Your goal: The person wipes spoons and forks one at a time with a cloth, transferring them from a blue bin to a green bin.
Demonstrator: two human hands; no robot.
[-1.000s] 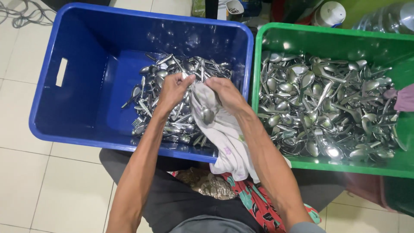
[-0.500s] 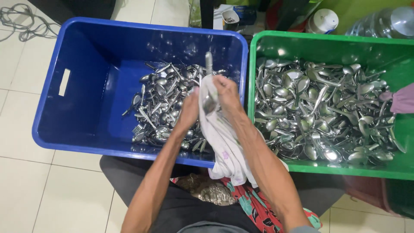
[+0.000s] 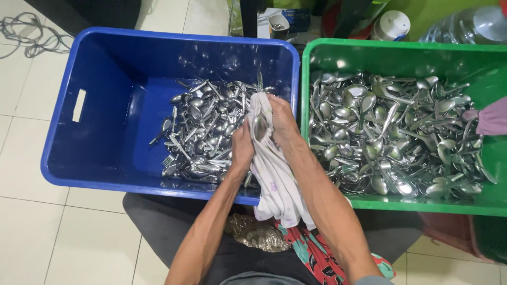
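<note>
Both hands meet over the right side of a blue plastic crate (image 3: 100, 58). My left hand (image 3: 242, 146) and my right hand (image 3: 282, 120) are wrapped in a white cloth (image 3: 274, 182) that hangs down over the crate's front rim. A metal spoon (image 3: 260, 124) is held inside the cloth between the two hands, its handle poking up past them. Below them in the blue crate lies a pile of spoons and forks (image 3: 203, 129).
A green crate (image 3: 401, 55) to the right holds a dense layer of metal spoons (image 3: 391, 132). A pink cloth (image 3: 494, 120) lies at its right edge. Grey cable (image 3: 29, 37) sits on the white floor tiles at top left. Bottles and a container stand behind the crates.
My hands have lifted a spoon out of the blue crate's pile and turned it upright inside the cloth. The view has tilted so the crates sit lower in the picture.
</note>
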